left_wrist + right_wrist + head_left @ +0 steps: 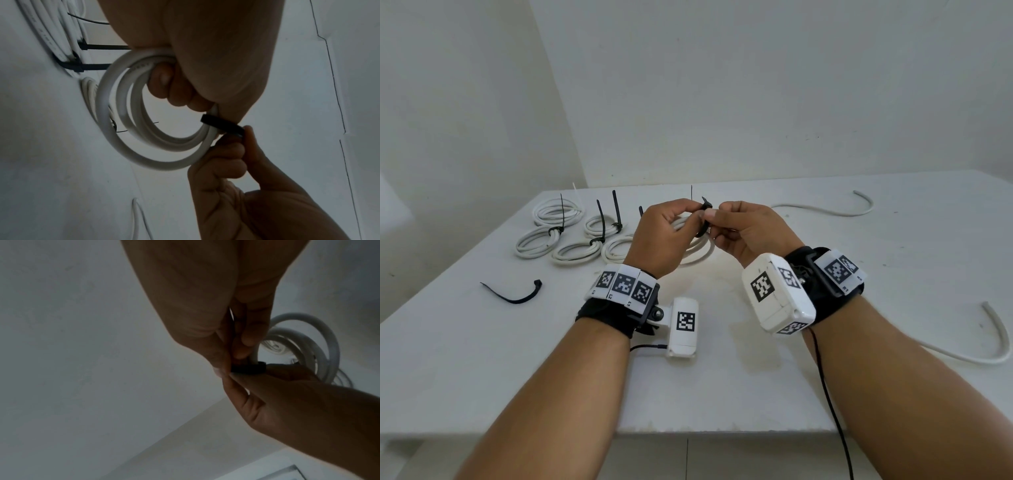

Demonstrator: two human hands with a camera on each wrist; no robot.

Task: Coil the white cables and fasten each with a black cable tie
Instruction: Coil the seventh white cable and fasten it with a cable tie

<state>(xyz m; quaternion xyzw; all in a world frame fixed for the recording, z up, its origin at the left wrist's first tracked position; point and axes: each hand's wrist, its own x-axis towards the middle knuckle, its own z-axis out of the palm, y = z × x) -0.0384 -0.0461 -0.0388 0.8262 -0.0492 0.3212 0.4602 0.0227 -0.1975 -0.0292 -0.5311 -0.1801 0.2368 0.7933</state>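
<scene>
Above white table [482, 359], left hand [664, 236] gripped coiled cable [115, 104]; at three o'clock, right hand [750, 233] pinched black tie [222, 125].

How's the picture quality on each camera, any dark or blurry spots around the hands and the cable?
Head view: bright, even light, sharp, edges bowed by the wide angle. Left wrist view: dim, left hand backlit, coiled cable slightly smeared. Right wrist view: darkest and soft, right hand nearly silhouetted, black cable tie blurred.

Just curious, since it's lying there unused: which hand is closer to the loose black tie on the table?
The left hand. The loose black tie lies on the table off to that hand's left and nearer the person. The right hand is farther away, beyond the left hand.
</scene>
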